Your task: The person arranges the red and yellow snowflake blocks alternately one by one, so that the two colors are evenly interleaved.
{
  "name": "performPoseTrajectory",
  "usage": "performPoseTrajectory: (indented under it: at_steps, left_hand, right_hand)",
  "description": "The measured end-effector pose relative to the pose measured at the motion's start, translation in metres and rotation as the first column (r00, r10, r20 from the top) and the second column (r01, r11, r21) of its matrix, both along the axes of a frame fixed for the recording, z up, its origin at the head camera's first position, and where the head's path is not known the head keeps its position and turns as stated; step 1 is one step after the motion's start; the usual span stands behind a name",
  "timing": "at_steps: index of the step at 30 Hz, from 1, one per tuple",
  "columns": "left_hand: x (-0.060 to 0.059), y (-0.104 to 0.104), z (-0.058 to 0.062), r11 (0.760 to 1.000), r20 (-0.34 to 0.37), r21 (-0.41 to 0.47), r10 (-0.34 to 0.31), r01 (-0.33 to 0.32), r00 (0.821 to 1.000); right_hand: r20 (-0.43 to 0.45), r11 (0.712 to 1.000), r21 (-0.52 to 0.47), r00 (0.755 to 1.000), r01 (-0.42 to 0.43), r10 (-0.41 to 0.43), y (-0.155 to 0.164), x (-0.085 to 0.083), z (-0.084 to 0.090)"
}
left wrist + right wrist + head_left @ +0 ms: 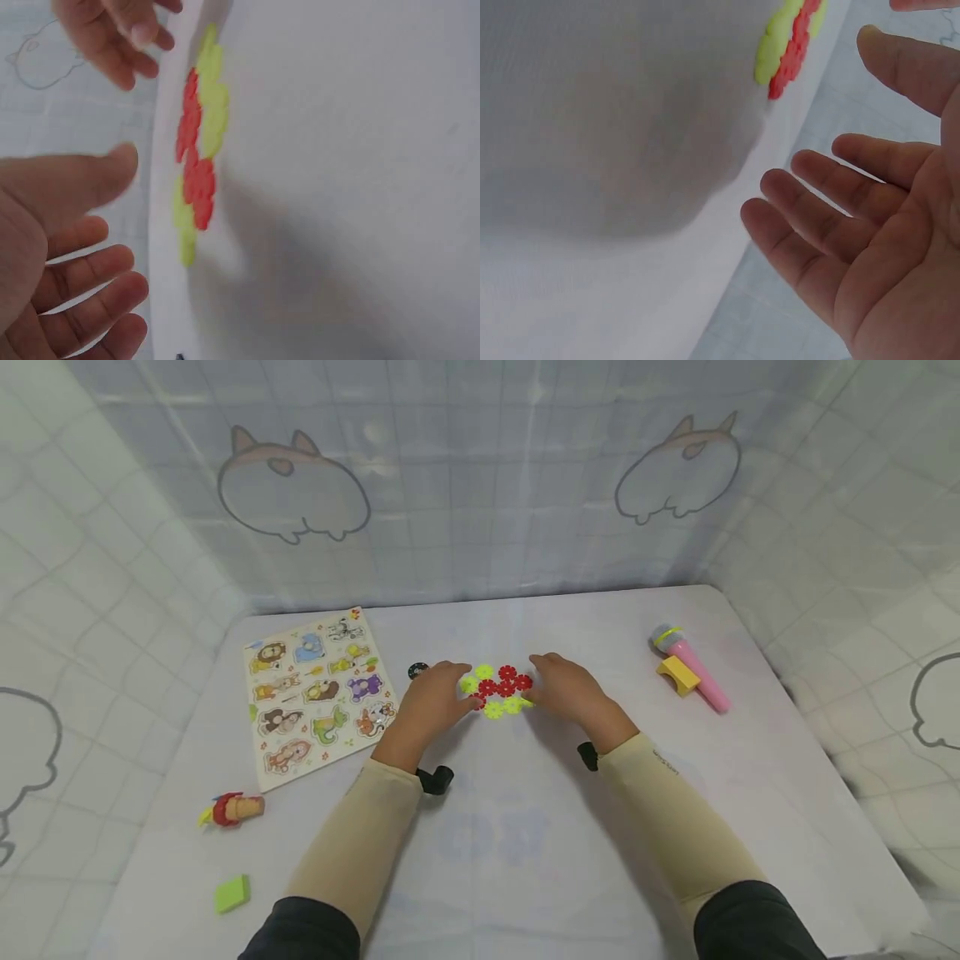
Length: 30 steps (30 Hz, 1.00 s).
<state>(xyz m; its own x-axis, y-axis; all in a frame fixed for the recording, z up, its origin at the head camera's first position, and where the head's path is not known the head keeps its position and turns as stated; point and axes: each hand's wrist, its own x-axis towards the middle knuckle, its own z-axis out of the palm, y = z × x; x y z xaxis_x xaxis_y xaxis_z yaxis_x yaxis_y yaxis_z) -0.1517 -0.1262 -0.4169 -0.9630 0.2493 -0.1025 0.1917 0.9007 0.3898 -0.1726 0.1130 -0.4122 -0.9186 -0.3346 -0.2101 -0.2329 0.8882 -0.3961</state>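
Observation:
Several red flower-shaped pieces and yellow-green flower-shaped pieces lie grouped flat on the white table, between the two hands. At the group's left side is my left hand, thumb and fingers spread, with nothing in its grasp. My right hand stands at the right side in the same way, its fingers relaxed and apart. In the left wrist view the red pieces form a band with yellow-green ones on both sides. The right wrist view shows a bare palm beside the shadowed table.
A board with animal pictures lies at the left, a small black disc near its right edge. Farther front are a small figure toy and a green block. A pink toy microphone and yellow arch block lie right.

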Motion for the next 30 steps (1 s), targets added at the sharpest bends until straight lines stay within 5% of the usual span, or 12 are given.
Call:
performPoseTrajectory:
  at_steps: [7,15,30]
  left_hand:
    - [0.004,0.006,-0.008,0.999,0.022,-0.002,0.035,-0.035,0.999]
    - [0.013,0.003,-0.015,0.993,0.002,-0.112,-0.047,0.047,0.999]
    - [0.009,0.015,-0.023,0.977,0.042,0.008,0.214,-0.214,0.976]
  right_hand:
    - [-0.004,0.998,0.060,1.000,-0.007,0.007,-0.006,0.003,-0.006]
    - [-0.020,0.996,0.088,0.999,-0.027,0.029,-0.005,0.011,-0.014]
    - [-0.001,0.995,0.081,0.998,0.058,-0.058,-0.011,0.010,-0.013]
